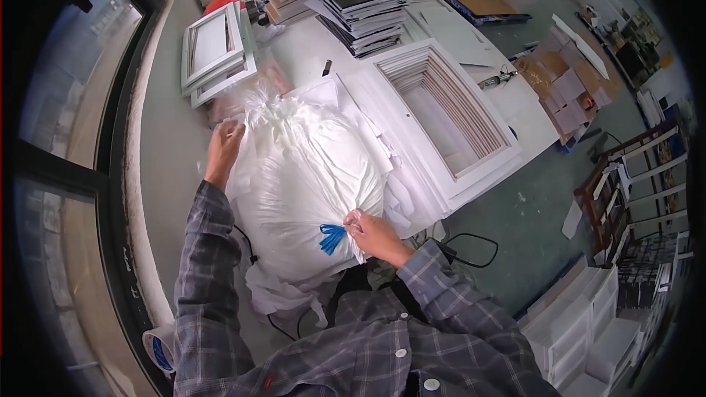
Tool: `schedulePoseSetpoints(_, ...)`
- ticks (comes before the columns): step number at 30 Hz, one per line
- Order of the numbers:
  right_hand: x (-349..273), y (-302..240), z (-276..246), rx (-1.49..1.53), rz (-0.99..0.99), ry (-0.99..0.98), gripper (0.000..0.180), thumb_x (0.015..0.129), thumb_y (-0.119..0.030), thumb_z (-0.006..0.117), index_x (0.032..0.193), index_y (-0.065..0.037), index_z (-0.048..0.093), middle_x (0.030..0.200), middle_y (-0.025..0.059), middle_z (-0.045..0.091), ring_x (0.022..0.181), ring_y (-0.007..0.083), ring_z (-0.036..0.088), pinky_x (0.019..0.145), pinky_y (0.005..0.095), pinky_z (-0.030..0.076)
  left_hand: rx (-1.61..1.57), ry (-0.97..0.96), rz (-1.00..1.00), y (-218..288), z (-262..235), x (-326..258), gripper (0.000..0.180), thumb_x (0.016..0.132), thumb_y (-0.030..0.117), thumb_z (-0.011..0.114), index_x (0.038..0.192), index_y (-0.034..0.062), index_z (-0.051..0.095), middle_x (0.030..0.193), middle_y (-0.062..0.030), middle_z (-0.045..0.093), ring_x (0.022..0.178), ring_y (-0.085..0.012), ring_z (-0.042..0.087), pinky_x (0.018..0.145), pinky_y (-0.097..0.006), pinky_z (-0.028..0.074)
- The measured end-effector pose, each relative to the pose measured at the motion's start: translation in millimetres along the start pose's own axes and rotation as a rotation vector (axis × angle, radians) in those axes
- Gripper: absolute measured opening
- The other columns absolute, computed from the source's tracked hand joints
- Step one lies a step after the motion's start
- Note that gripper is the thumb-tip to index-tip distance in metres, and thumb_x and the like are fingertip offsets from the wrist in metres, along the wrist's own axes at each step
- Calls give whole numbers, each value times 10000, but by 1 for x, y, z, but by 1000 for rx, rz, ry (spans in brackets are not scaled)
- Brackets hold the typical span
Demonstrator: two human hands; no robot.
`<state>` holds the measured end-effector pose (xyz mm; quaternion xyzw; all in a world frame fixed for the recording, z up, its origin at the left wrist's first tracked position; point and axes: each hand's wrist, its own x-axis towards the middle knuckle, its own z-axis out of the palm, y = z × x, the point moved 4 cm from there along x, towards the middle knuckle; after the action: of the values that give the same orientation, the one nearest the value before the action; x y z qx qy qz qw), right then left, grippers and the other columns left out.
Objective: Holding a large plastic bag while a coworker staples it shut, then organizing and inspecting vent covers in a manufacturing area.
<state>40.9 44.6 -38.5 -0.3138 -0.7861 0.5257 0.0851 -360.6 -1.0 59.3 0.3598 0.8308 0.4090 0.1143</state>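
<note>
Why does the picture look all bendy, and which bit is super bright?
Head view: the dark window frame curves, and the corners go black, as wide fisheye pictures do; head view: the white bag shines very brightly, its upper part looking almost washed out.

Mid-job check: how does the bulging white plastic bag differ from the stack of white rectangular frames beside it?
The bulging white plastic bag is rounded and creased; the stack of white rectangular frames is sharp-cornered, with an open centre. The right hand pinches the bag; neither hand touches the stack. Both are mainly white.
</note>
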Motion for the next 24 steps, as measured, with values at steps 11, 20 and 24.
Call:
schedulePoseSetpoints(11, -21, 0, -21, -28, -90, -42, 328, 961, -322, 644, 1154, -58, 675, 954, 197, 735, 943, 396, 701, 818, 477, 533, -101, 154, -141, 74, -9, -218, 436, 1029, 300, 584, 1342, -4, 581, 1328, -166, 615, 1162, -257, 623, 1005, -376, 478)
schedulePoseSetpoints(20, -70, 24, -102, 75, 8, -208, 366, 990, -260, 641, 1195, 42, 658, 1044, 199, 735, 962, 268, 719, 868, 366, 537, 12, 206, -511, 4, 49, -384, 329, 1011, 208, 555, 1237, -31, 560, 1159, -173, 634, 1060, -268, 621, 950, -376, 479)
schedulePoseSetpoints(24, -98, 53, -133, 243, 142, -228, 320, 1022, -213, 611, 1216, 38, 650, 1048, 92, 722, 964, 158, 673, 865, 308, 528, 66, 131, -560, -18, 77, -442, 299, 981, 213, 584, 1148, -35, 598, 1071, -177, 665, 992, -277, 646, 897, -380, 497)
